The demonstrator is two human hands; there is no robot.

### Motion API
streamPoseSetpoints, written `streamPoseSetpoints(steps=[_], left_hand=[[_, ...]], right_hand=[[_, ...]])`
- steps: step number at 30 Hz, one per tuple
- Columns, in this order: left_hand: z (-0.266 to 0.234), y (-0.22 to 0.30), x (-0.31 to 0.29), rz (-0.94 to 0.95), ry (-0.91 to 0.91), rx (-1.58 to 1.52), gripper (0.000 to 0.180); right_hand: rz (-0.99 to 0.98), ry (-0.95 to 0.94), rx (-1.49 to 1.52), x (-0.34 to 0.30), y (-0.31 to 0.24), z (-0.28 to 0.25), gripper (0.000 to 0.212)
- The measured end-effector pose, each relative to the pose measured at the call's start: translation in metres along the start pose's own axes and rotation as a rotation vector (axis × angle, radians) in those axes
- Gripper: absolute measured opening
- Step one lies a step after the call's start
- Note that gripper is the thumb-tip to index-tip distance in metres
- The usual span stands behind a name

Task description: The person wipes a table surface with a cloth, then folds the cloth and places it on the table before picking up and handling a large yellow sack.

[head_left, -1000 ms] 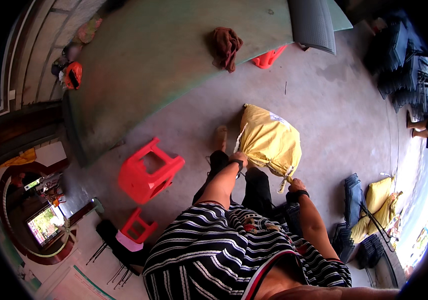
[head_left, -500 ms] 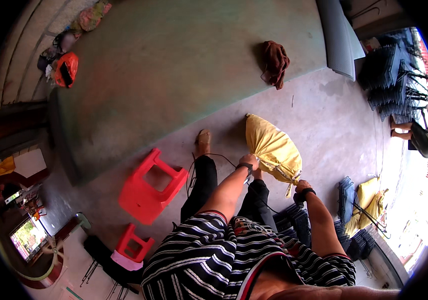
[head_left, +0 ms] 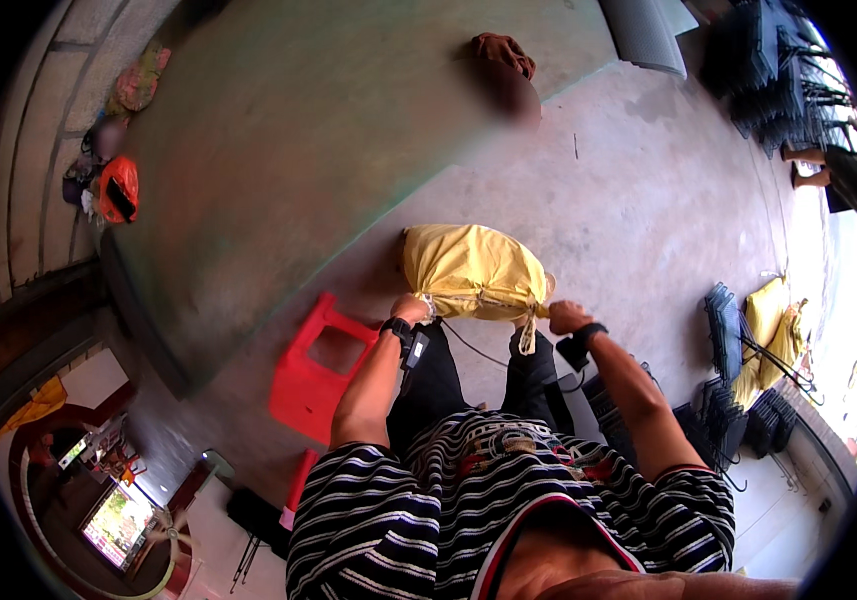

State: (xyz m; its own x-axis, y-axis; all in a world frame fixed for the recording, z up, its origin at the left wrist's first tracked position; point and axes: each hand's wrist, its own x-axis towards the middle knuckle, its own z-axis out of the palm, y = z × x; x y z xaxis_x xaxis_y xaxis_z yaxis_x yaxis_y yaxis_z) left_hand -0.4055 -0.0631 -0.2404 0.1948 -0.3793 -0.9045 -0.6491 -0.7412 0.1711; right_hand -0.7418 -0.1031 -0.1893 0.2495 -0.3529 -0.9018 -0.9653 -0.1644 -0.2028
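Note:
A full yellow cloth sack [head_left: 476, 262] is in front of my legs, lying crosswise, with a cord tied along its near side. My left hand [head_left: 410, 307] is closed on the sack's near left corner. At the opposite end, my right hand [head_left: 569, 317] grips the gathered right corner, where a loose tied end hangs down. Each wrist wears a dark band, and a dark cable runs below the sack between my arms. Whether the sack touches the floor I cannot tell.
A red plastic stool [head_left: 323, 370] stands beside my left leg. Beyond lies a wide greenish platform [head_left: 278, 150] with a brown cloth [head_left: 504, 52] on it. To the right are yellow sacks [head_left: 768, 325], dark metal frames [head_left: 748, 60] in stacks, and a person's legs [head_left: 810, 168].
The sack has swung left with both hands and turned from slanted to nearly level. My view has turned too, so the stool and platform appear shifted. Both hands keep their hold.

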Motion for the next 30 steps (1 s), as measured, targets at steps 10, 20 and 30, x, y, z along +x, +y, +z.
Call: streamPoseSetpoints(steps=[10,20,30], left_hand=[[-0.027,0.040,0.096,-0.079,-0.157,-1.002,0.014],[-0.004,0.035,0.062,0.140,-0.095,-0.589,0.013],[-0.027,0.022,0.038,-0.181,-0.243,-0.773,0.010]], right_hand=[[0.115,0.171,0.080,0.070,0.026,-0.102,0.022],[0.168,0.219,0.137,0.055,0.032,-0.027,0.020],[0.006,0.028,-0.003,0.054,0.028,-0.068,0.030]])
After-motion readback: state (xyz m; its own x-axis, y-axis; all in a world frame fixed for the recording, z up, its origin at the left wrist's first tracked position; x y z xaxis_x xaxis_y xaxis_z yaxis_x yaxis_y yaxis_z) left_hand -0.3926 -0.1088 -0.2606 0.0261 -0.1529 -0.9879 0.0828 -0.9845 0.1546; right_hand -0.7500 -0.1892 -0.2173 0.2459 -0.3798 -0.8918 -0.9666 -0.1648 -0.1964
